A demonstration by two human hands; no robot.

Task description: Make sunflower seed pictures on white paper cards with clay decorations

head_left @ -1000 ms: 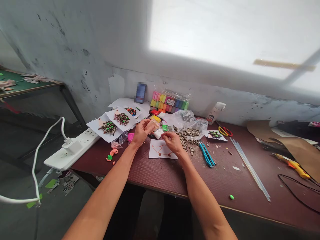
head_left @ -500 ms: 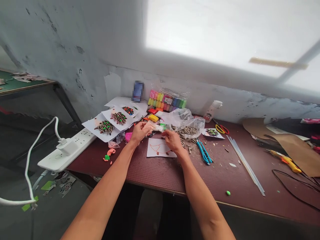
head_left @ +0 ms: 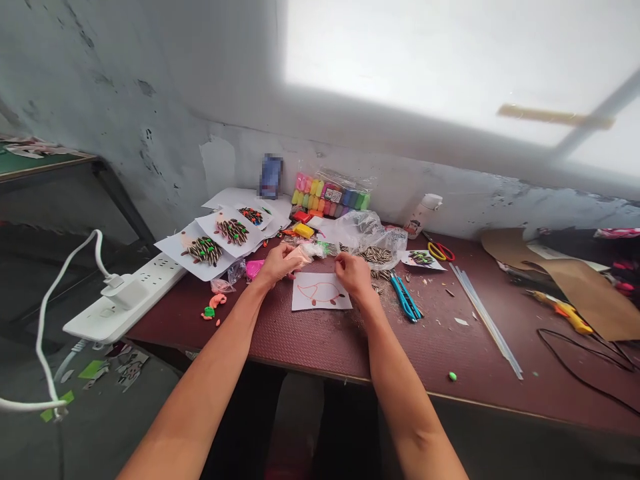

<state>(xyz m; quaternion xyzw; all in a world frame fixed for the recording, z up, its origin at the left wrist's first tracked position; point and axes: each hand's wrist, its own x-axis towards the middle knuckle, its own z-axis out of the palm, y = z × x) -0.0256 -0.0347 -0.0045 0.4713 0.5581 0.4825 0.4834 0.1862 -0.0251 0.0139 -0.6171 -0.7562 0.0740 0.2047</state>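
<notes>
Keep the left hand (head_left: 277, 265)'s fingers gripping the plastic packet (head_left: 306, 253) lightly. The right hand (head_left: 354, 275)'s finger state cannot be told. Steady the white card (head_left: 320, 291) flat, inside the worktop (head_left: 300, 343)'s front edge; avoid smearing its outline.

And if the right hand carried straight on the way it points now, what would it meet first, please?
The right hand would probably meet the green-tinted clear wrap just beyond its fingertips, though depth is hard to judge here.
</notes>
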